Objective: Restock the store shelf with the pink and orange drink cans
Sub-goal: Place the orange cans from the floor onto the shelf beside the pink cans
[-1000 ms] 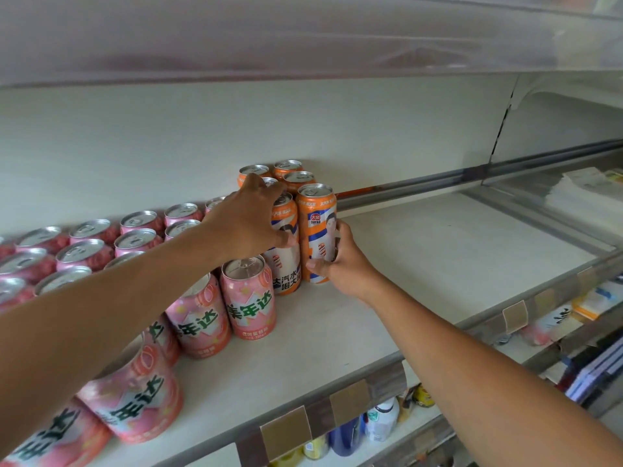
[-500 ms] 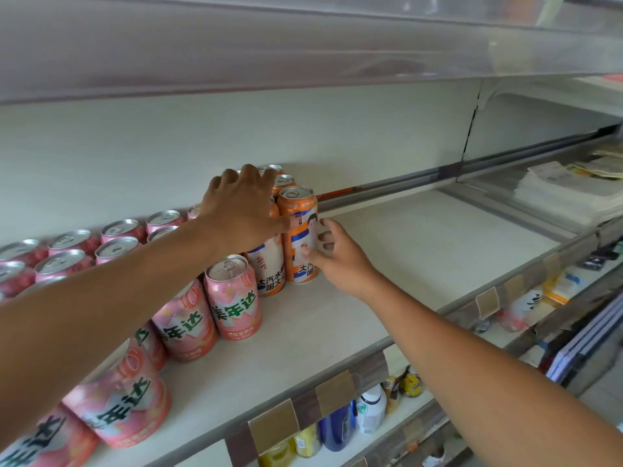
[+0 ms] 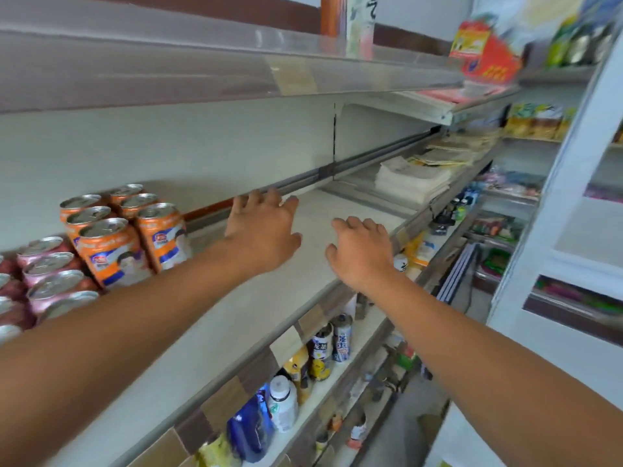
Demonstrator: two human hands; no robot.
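One head-worn wide-angle view, facing forward and down, close to the shelf [image 3: 266, 298], angled rightward along it

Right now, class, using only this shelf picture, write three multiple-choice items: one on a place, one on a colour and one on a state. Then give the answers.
1. Where do the pink metal drink cans stand relative to the orange metal drink cans?
A. to their left
B. to their right
C. on top of them

2. What colour are the cans nearest the left hand?
A. pink
B. orange
C. blue

3. What is the right hand doing?
A. gripping a can
B. pinching a price tag
C. holding nothing, fingers relaxed

Answers:
1 A: the pink cans fill the left end of the white shelf.
2 B: the orange group is next to that hand.
3 C: it is over bare shelf with nothing in it.
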